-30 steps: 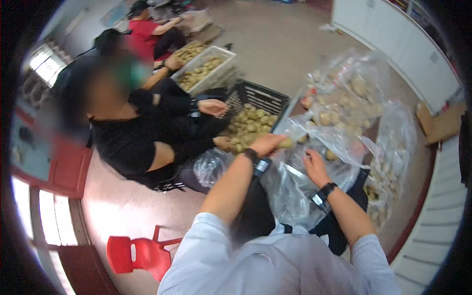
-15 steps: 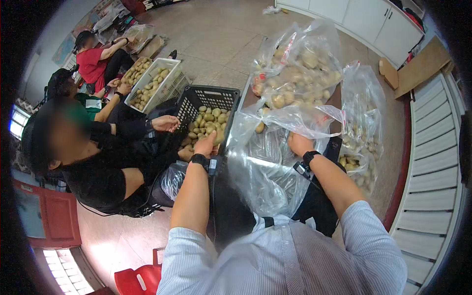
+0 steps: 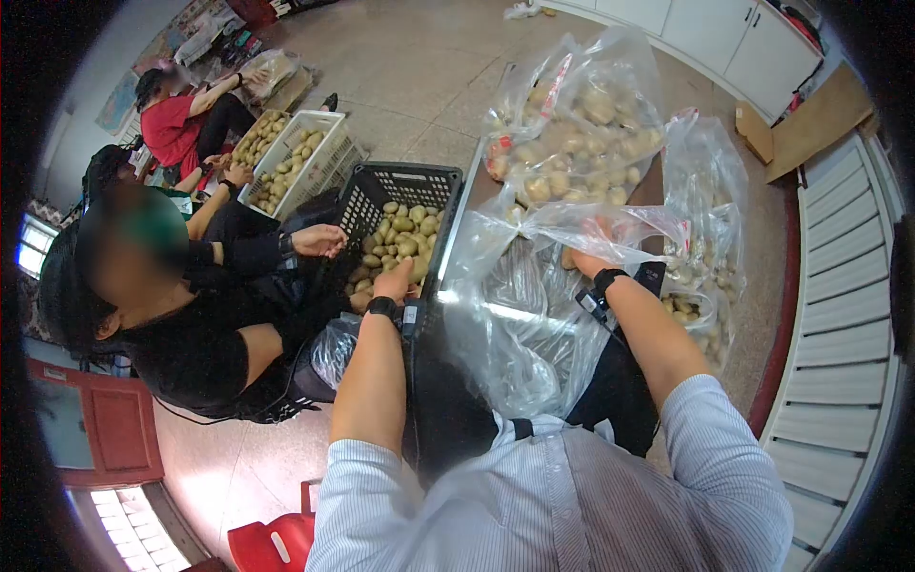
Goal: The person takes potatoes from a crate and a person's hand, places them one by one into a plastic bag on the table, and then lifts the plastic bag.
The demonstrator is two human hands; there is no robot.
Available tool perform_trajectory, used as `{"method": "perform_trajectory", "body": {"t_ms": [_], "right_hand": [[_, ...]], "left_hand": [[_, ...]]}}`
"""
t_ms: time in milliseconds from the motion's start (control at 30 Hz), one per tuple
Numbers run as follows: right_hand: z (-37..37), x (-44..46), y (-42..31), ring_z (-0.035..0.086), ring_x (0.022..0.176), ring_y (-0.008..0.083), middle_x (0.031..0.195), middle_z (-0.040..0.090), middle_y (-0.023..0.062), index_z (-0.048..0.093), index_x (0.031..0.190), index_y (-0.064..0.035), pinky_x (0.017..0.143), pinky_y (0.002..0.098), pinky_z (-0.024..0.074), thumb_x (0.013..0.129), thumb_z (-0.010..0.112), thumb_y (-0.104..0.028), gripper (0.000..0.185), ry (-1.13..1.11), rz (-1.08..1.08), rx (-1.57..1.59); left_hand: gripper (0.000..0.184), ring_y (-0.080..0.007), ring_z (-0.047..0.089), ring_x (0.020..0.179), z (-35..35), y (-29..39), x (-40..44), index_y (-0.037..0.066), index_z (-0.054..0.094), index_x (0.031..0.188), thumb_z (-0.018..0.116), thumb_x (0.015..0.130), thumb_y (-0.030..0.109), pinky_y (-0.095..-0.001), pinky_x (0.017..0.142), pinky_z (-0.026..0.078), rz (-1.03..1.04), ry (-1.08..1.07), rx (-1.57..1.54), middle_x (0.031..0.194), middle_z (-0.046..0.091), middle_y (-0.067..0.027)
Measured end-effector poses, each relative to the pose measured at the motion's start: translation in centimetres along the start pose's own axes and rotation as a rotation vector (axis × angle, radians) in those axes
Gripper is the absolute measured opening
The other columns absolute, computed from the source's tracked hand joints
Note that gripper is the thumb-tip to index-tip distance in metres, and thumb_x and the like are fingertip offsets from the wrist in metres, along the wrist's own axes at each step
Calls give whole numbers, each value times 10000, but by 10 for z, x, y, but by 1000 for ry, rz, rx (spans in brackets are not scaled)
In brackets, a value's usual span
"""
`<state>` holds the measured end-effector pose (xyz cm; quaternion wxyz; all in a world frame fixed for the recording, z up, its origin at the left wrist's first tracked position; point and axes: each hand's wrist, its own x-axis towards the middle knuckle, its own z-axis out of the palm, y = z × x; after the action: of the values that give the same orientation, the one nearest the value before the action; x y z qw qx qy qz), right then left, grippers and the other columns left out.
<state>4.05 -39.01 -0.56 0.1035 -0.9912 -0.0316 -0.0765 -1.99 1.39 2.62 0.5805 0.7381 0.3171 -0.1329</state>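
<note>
My left hand (image 3: 391, 283) reaches over the near side of a black plastic crate (image 3: 405, 174), touching the small oval brownish-green produce (image 3: 405, 225) inside. This looks like potatoes or kiwifruit; I cannot tell which. Its fingertips are hidden among the pieces. My right hand (image 3: 583, 259) is closed on the clear plastic bag (image 3: 534, 315) in front of me, partly covered by a fold of its film. A filled clear bag (image 3: 596, 105) of rounder pale-brown produce stands just beyond. Beside my left hand, a co-worker's hand (image 3: 320, 240) hangs over the crate's left edge.
More filled plastic bags (image 3: 705, 210) lie to the right, near a white slatted radiator (image 3: 829, 353). At left sit co-workers, with a white crate (image 3: 329, 143) of produce beside them. A red chair (image 3: 276, 543) stands at lower left, cardboard (image 3: 820, 119) at upper right.
My right hand has shifted slightly up and deeper under the bag's film, which now covers more of it. My left hand has barely moved at the crate. The far co-worker's arm has stretched outward.
</note>
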Motion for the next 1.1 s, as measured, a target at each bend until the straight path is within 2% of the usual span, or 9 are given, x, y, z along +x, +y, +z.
{"method": "perform_trajectory", "body": {"t_ms": [67, 167, 267, 400, 533, 600, 767, 1000, 1100], "right_hand": [[7, 4, 10, 497, 1071, 375, 1133, 499, 194, 580, 1121, -119, 928, 470, 417, 761, 608, -248, 383, 46, -49, 72], [1, 4, 5, 523, 1012, 374, 1081, 526, 186, 592, 1087, -102, 871, 474, 437, 771, 605, -252, 350, 69, -53, 125], [-23, -5, -6, 534, 989, 374, 1061, 542, 182, 590, 1081, -74, 851, 474, 442, 788, 584, -261, 347, 41, -38, 85], [-17, -7, -12, 494, 1059, 386, 1109, 532, 187, 576, 1115, -64, 889, 481, 424, 804, 555, -280, 379, -102, -99, -35], [-23, -10, -19, 423, 1163, 402, 1208, 479, 177, 552, 1175, -98, 969, 502, 370, 816, 540, -302, 413, -158, 61, 5], [2, -4, -3, 413, 1184, 389, 1257, 442, 162, 536, 1204, -138, 1005, 510, 335, 829, 531, -327, 420, -138, 10, 24], [-33, 5, -13, 414, 1207, 349, 1280, 461, 122, 520, 1227, -157, 1008, 494, 342, 851, 516, -384, 440, -307, -11, -32], [16, 22, 16, 469, 1141, 361, 1220, 541, 123, 542, 1203, -172, 955, 473, 400, 864, 478, -408, 417, -261, -110, -23], [77, 45, 53, 520, 1073, 354, 1190, 572, 113, 570, 1167, -152, 938, 463, 414, 864, 470, -419, 416, -85, -354, -158]], "left_hand": [[753, -228, 622, 630, -2, 12, -16, -51, 616, 995, 426, 848, 662, -362, 594, 489, 56, 16, 388, 822, 634, -170], [571, -207, 623, 632, 0, 3, -4, -109, 599, 985, 593, 844, 444, -352, 472, 494, 13, 42, 105, 845, 632, -161], [592, -199, 629, 639, -4, -7, 11, -99, 594, 1008, 570, 847, 470, -345, 474, 491, 87, 39, 276, 812, 644, -151], [621, -306, 662, 734, -13, -32, 45, -58, 637, 931, 397, 891, 513, -420, 667, 512, 237, 53, 812, 786, 675, -167], [641, -374, 646, 848, -8, 3, 4, 27, 671, 903, 281, 900, 535, -450, 774, 494, -45, 38, 725, 876, 676, -198], [494, -346, 657, 840, -12, -47, 64, 45, 687, 863, 414, 888, 455, -431, 750, 508, 58, 175, 741, 886, 680, -186], [168, -307, 671, 818, -14, -83, 109, 78, 708, 847, 680, 731, 196, -401, 685, 525, 349, -6, 1373, 878, 682, -179], [160, -290, 675, 794, -9, -85, 124, 85, 703, 824, 721, 689, 168, -405, 635, 519, 288, -122, 1357, 854, 686, -159], [186, -313, 662, 745, -6, -27, 42, 76, 639, 894, 684, 723, 134, -432, 611, 510, 627, 9, 1464, 787, 673, -151]]}}
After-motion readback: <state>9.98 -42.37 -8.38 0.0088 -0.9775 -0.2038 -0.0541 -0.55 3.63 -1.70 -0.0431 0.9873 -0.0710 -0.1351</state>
